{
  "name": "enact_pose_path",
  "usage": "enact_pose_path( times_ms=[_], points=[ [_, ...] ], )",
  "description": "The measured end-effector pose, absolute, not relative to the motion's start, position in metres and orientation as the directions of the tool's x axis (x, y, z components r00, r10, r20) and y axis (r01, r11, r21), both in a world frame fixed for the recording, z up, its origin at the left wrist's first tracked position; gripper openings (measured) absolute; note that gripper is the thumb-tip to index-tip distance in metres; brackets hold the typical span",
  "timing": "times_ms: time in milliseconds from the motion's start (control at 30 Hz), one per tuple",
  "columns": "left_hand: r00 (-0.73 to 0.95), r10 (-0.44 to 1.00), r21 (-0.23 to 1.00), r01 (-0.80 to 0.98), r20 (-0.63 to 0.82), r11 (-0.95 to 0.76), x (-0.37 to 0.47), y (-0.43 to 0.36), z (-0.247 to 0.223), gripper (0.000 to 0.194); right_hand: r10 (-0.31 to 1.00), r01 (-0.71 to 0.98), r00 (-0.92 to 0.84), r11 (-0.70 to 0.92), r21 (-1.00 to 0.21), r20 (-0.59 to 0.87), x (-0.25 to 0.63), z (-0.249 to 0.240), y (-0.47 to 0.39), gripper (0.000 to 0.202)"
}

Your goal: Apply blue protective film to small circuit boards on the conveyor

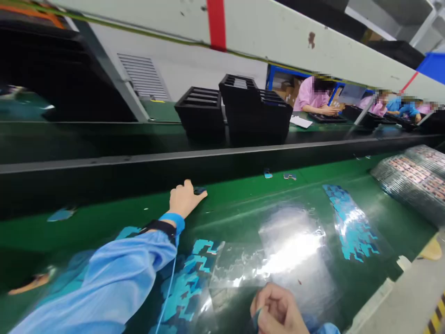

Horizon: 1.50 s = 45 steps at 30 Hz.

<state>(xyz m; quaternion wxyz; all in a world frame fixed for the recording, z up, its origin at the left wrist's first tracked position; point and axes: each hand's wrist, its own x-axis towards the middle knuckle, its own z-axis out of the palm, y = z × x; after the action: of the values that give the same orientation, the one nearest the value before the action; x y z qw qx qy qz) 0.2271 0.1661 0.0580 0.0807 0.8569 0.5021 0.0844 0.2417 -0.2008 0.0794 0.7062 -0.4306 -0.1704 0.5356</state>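
Nearest, the right hand (276, 308) is curled closed, pinching a thin, probably flimsy blue strip at its end, while farther out the left hand (184, 198) presses fingertips onto a small dark part (199, 190), seemingly light, on the green mat (243, 204).

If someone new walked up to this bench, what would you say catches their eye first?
Probably the shiny clear film glaring in the middle of the green bench, with blue patterned sheets beside it. Next, the left hand stretched out in a blue sleeve, its fingers touching a small dark piece near the black rail. The right hand is closed at the bottom edge, and black trays stand stacked behind.
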Motion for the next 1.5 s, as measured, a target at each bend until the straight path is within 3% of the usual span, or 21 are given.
enact_pose_path(
  times_ms=[167, 267, 400, 500, 567, 633, 933, 1133, 1333, 1500],
  points=[
    [0.786, 0.617, 0.391, 0.554, 0.046, -0.735, 0.223, 0.109, 0.057, 0.070, 0.808, -0.521, 0.533, 0.077, -0.850, -0.253, 0.272, 0.090, -0.221, 0.048],
    [0.881, 0.472, 0.472, 0.400, 0.037, -0.785, 0.215, 0.075, 0.049, 0.062, 0.706, -0.459, 0.650, 0.069, -0.886, -0.282, 0.286, 0.088, -0.229, 0.044],
    [0.875, 0.481, 0.551, 0.376, 0.055, -0.746, 0.203, 0.047, 0.064, 0.057, 0.679, -0.358, 0.684, -0.005, -0.934, -0.266, 0.297, 0.091, -0.232, 0.040],
    [0.852, 0.521, 0.674, 0.357, 0.047, -0.646, 0.189, 0.018, 0.096, 0.045, 0.716, -0.233, 0.660, -0.091, -0.968, -0.226, 0.306, 0.102, -0.229, 0.039],
    [0.875, 0.477, 0.868, 0.300, -0.085, -0.396, 0.177, -0.007, 0.117, 0.040, 0.752, -0.145, 0.633, -0.118, -0.982, -0.184, 0.311, 0.112, -0.224, 0.038],
    [0.885, 0.428, 0.940, 0.285, -0.183, -0.189, 0.164, -0.032, 0.132, 0.035, 0.789, -0.088, 0.593, -0.134, -0.987, -0.159, 0.315, 0.119, -0.215, 0.038],
    [0.768, 0.638, 0.963, 0.214, -0.060, -0.166, 0.125, -0.066, 0.120, 0.022, 0.876, 0.048, 0.457, -0.199, -0.979, -0.155, 0.301, 0.116, -0.190, 0.039],
    [0.663, 0.745, 0.962, 0.152, 0.070, -0.226, 0.108, -0.069, 0.121, 0.015, 0.876, 0.313, 0.481, -0.182, -0.932, -0.010, 0.304, 0.102, -0.189, 0.033],
    [0.661, 0.745, 0.974, 0.098, 0.090, -0.204, 0.085, -0.066, 0.131, 0.014, 0.923, 0.676, 0.375, -0.208, -0.707, 0.088, 0.384, 0.088, -0.126, 0.054],
    [0.730, 0.655, 0.940, 0.050, 0.196, -0.336, 0.060, -0.079, 0.138, 0.015, 0.872, 0.773, 0.480, -0.367, -0.518, 0.098, 0.453, 0.086, -0.043, 0.037]
  ],
)
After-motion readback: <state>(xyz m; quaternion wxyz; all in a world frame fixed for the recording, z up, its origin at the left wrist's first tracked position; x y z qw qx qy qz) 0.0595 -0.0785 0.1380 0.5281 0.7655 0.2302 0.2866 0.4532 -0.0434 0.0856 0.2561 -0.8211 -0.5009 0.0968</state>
